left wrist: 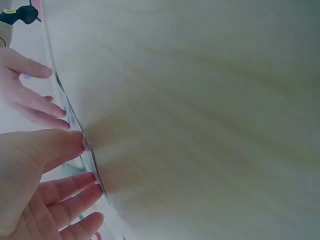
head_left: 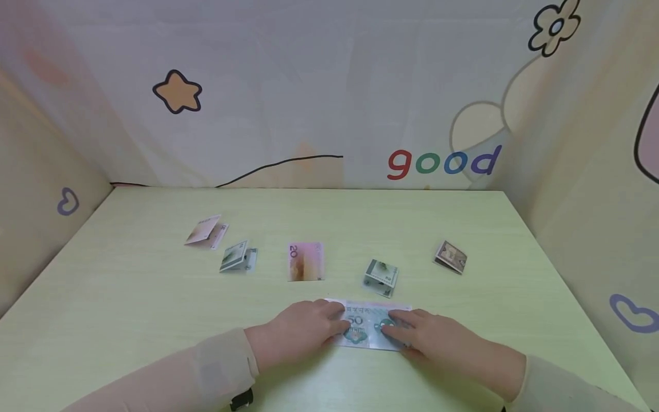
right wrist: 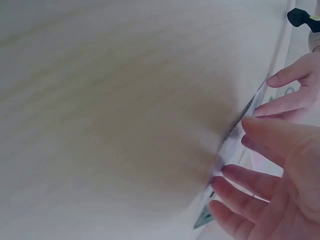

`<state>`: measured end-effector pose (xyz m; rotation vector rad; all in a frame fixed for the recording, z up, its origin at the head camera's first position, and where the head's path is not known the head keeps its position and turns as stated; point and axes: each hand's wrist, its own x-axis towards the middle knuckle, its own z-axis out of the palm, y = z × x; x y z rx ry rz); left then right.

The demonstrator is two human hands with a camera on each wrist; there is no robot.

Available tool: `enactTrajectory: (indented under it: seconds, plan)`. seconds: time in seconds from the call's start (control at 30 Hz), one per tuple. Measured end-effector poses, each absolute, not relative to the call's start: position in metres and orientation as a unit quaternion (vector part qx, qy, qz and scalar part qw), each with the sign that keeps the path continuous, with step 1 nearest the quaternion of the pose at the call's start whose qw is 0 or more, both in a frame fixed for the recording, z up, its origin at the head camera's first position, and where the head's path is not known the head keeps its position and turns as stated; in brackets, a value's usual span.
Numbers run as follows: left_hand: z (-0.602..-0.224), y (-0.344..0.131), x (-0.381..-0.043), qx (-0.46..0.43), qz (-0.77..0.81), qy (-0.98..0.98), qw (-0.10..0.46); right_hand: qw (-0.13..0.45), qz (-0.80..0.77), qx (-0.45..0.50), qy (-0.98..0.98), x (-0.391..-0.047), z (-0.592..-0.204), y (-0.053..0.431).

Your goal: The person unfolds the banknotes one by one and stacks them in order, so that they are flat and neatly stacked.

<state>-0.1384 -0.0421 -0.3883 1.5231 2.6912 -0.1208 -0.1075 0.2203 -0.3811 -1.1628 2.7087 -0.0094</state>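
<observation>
One pale green, wood-grained table (head_left: 128,309) spreads across the lower head view, its near edge cut off. Two pale beige sleeves (head_left: 175,372) enter from there, cropped too. The left hand (head_left: 298,332) and right hand (head_left: 445,343) rest on opposite ends of a blue-green paper banknote printed 50 (head_left: 368,326), near the table's near side, right of centre, its ends partly covered. Both hands' fingers are slightly spread, tips on the paper; whether a thumb goes under it, I cannot tell.

Behind lies a squarish pink-and-brown 20 note (head_left: 306,261). Toward the far left corner stand a folded pink note (head_left: 205,229) and a folded green note (head_left: 235,256); rightward, another folded green note (head_left: 380,277) and, nearer the right edge, a small folded brown note (head_left: 451,257), inner faces mostly hidden.
</observation>
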Motion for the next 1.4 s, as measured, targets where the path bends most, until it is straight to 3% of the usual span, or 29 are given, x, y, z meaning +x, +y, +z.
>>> enactTrajectory:
  seconds: [0.57, 0.73, 1.13, 1.4]
  plan:
    - [-0.392, -0.058, -0.142, 0.527, 0.005, 0.850, 0.026, 0.096, 0.036, -0.396, 0.913, -0.102, -0.379, 0.210]
    - [-0.387, -0.072, -0.142, 0.515, 0.055, 0.855, 0.028, 0.123, 0.054, -0.364, 0.922, -0.101, -0.381, 0.201]
    - [-0.362, -0.142, -0.162, 0.317, 0.177, 0.927, -0.092, 0.108, 0.067, -0.360, 0.924, -0.094, -0.380, 0.192]
    - [-0.357, -0.184, -0.183, 0.175, 0.200, 0.962, -0.065, 0.157, 0.052, -0.321, 0.932, -0.090, -0.379, 0.188]
